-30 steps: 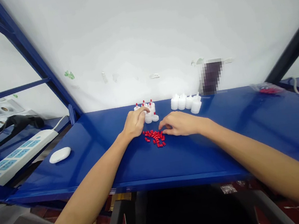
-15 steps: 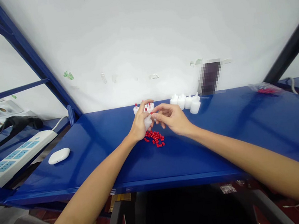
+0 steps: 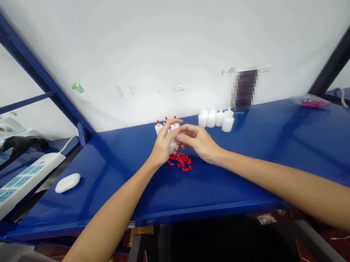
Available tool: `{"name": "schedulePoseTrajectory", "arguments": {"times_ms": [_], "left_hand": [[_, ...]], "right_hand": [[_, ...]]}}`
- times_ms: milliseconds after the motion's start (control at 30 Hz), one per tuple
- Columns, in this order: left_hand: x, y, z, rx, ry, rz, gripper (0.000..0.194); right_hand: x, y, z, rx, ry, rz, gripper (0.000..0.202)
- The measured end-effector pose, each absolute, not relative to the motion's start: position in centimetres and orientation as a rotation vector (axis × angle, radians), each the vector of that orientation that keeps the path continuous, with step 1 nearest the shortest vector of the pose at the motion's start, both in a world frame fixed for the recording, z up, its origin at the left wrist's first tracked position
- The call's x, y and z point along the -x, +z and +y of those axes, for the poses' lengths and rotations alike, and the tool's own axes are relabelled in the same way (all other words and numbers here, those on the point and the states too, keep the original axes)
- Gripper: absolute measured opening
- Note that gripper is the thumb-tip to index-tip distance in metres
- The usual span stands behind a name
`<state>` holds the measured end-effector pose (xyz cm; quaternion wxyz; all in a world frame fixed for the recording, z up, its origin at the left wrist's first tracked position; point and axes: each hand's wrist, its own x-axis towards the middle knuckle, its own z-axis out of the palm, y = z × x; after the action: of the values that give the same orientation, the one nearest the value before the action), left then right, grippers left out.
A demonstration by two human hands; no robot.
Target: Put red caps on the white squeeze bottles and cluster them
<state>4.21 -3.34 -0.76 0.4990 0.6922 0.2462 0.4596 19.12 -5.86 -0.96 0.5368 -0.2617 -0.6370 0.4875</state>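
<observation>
A small white plastic bottle (image 3: 172,146) is held in my left hand (image 3: 161,146), tilted towards the right, with the fingers around it. At the bottle's nozzle end, the thumb and fingers of my right hand (image 3: 205,144) are pinched together. They cover the nozzle and the small red cap that showed there half a second ago. Just below the hands lies a loose pile of red caps (image 3: 183,160) on the blue table (image 3: 214,186). Behind my left hand stand several white bottles (image 3: 158,128) with red caps on, partly hidden by the fingers.
Several white bottles without red caps (image 3: 211,119) stand to the right near the wall. A white rounded case (image 3: 68,183) lies on the left, beside a power strip (image 3: 24,185). A clear bag with red pieces (image 3: 313,103) rests at the far right.
My right fingertips have closed in on the bottle's nozzle, and the red cap between them has gone out of sight. The bottle stays in my left hand.
</observation>
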Motion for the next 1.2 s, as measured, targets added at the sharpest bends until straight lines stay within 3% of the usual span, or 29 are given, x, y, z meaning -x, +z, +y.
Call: {"name": "schedulePoseTrajectory", "arguments": {"times_ms": [200, 333, 500, 733, 933, 1100, 1200], "left_hand": [[-4.1, -0.1, -3.4, -1.656, 1.234, 0.735, 0.044], [-3.9, 0.2, -3.3, -1.669, 1.269, 0.736, 0.033], [-3.7, -0.5, -2.8, -1.721, 1.230, 0.775, 0.021], [-3.5, -1.1, -2.1, -1.769, 1.198, 0.880, 0.022], [-3.2, -1.1, -2.0, -1.927, 1.219, 0.940, 0.021], [-2.8, -1.1, -2.1, -2.066, 1.150, 0.946, 0.019], [-2.6, -1.1, -2.0, -2.066, 1.149, 0.903, 0.023]], "right_hand": [[-19.2, -1.3, -6.3, 0.728, 0.852, -1.668, 0.018], [-19.3, -1.4, -6.5, 0.742, 0.634, -1.779, 0.013], [-19.6, -1.3, -6.3, 0.825, 0.589, -1.738, 0.012], [-20.1, -1.6, -5.5, 0.806, 0.590, -1.909, 0.013], [-21.6, -1.1, -4.7, 1.044, 0.303, -1.986, 0.012], [-24.0, 0.9, -4.1, 1.324, 0.106, -1.891, 0.024], [-25.2, 2.1, -4.1, 1.318, 0.316, -2.294, 0.022]]}}
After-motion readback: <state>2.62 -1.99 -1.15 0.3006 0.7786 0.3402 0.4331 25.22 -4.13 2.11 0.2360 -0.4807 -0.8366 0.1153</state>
